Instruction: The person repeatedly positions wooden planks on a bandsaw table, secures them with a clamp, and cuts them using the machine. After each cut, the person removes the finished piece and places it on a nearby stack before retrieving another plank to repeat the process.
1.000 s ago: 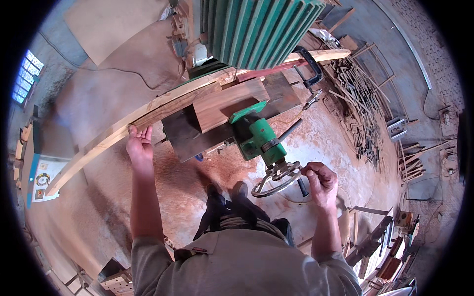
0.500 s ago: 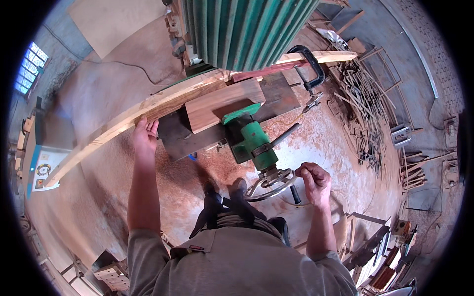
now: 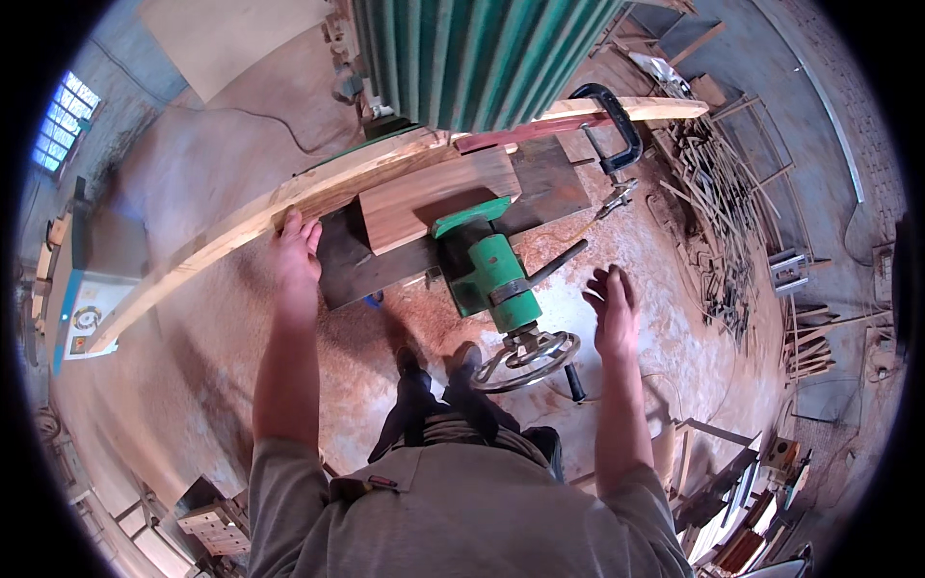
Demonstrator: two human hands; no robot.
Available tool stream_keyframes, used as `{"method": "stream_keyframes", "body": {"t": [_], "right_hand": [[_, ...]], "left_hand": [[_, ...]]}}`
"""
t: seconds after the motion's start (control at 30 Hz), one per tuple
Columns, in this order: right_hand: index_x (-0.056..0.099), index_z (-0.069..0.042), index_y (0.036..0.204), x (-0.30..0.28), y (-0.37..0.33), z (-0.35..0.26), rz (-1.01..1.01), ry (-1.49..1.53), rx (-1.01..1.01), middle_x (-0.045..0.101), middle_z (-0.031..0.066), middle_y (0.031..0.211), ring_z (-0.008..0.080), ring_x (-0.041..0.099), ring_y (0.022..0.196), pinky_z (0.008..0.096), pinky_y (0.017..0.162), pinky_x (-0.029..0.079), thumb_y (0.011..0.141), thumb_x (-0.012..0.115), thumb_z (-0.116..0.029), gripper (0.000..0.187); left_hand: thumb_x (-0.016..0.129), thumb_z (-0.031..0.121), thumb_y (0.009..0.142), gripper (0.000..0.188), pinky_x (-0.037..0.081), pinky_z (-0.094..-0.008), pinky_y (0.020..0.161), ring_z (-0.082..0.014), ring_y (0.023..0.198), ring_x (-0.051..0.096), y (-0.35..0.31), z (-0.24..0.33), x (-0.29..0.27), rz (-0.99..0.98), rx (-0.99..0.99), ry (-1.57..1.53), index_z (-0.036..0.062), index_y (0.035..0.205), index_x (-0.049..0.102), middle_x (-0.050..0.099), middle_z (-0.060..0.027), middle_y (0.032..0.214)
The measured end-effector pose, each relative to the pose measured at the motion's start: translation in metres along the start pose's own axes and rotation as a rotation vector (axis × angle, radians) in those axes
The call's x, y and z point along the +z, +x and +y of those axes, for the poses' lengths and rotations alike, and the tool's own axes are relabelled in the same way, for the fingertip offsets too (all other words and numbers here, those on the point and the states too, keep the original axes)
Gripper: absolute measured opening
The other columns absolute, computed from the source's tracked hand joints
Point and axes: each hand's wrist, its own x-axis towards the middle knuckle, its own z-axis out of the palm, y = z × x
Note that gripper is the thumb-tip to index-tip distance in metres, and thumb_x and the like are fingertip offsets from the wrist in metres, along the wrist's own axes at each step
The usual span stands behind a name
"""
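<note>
My left hand [image 3: 299,250] is at the near side of a long pale wooden board [image 3: 226,234], fingertips by its edge and fingers loosely bent; whether they touch the wood I cannot tell. Against the board lies a brown wooden block [image 3: 434,202] on a dark flat machine table [image 3: 352,275]. A green pad [image 3: 472,217] on a green cylinder [image 3: 514,303] faces the block's near side. At the cylinder's near end is a metal handwheel [image 3: 523,342]. My right hand [image 3: 615,306] hovers right of the wheel, apart from it, fingers spread and nothing in it.
A green ribbed housing [image 3: 472,63] rises over the board. A black C-clamp [image 3: 631,144] sits at the board's right part, near a reddish wooden strip [image 3: 540,133]. Wood offcuts [image 3: 718,202] are heaped at right. A dark lever [image 3: 559,262] juts from the cylinder.
My right hand has let go of the handwheel and moved up, its fingers opening. My left hand has shifted slightly up and right along the board.
</note>
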Motion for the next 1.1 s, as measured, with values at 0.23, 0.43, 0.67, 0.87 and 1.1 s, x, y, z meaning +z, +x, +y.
{"method": "stream_keyframes", "body": {"t": [0.23,0.43,0.67,0.87,1.1], "right_hand": [[0.048,-0.002,0.096,0.049,0.065,-0.005,-0.265,0.638,0.277,0.055,0.0138,0.090,0.0272,0.055,0.080,0.0435,0.078,0.044,0.093,0.037,-0.048,0.048],[0.065,-0.008,0.088,0.208,-0.059,-0.038,-1.092,-1.175,-0.827,0.058,0.0129,0.069,0.0308,0.058,0.066,0.0413,0.064,0.048,0.088,0.048,-0.028,0.026],[0.067,-0.006,0.080,0.249,-0.068,-0.021,-1.233,-1.502,-0.349,0.064,0.0159,0.080,0.0343,0.061,0.078,0.0423,0.071,0.049,0.087,0.044,-0.034,0.037],[0.063,-0.005,0.080,0.234,-0.073,-0.029,-1.065,-1.267,-0.497,0.063,0.0160,0.075,0.0349,0.062,0.073,0.0442,0.069,0.049,0.080,0.053,-0.035,0.031],[0.056,-0.008,0.108,0.107,0.037,-0.254,-0.290,-0.951,-0.503,0.060,0.0119,0.106,0.0261,0.062,0.085,0.0369,0.074,0.050,0.089,0.048,-0.031,0.031]], "left_hand": [[0.066,0.020,0.083,0.042,0.050,-0.0341,0.080,-0.0205,0.088,0.060,-0.001,-0.001,0.006,0.016,0.031,0.021,0.0033,0.116,0.044,0.056,-0.0071,0.103],[0.065,0.021,0.084,0.040,0.051,-0.0316,0.078,-0.0195,0.088,0.059,-0.003,-0.002,0.009,0.006,0.023,0.060,0.0035,0.114,0.046,0.056,-0.0073,0.102],[0.063,0.021,0.084,0.037,0.050,-0.0304,0.076,-0.0170,0.088,0.057,-0.007,-0.005,0.002,0.039,0.067,0.080,0.0029,0.113,0.047,0.055,-0.0078,0.103],[0.056,0.019,0.087,0.039,0.047,-0.0315,0.083,-0.0186,0.096,0.057,-0.011,-0.006,0.009,-0.116,0.117,0.059,0.0033,0.121,0.046,0.056,-0.0076,0.110],[0.058,0.030,0.087,0.048,0.045,-0.0321,0.089,-0.0211,0.101,0.054,0.008,-0.002,-0.004,0.022,0.062,0.083,0.0060,0.126,0.041,0.053,-0.0079,0.114]]}}
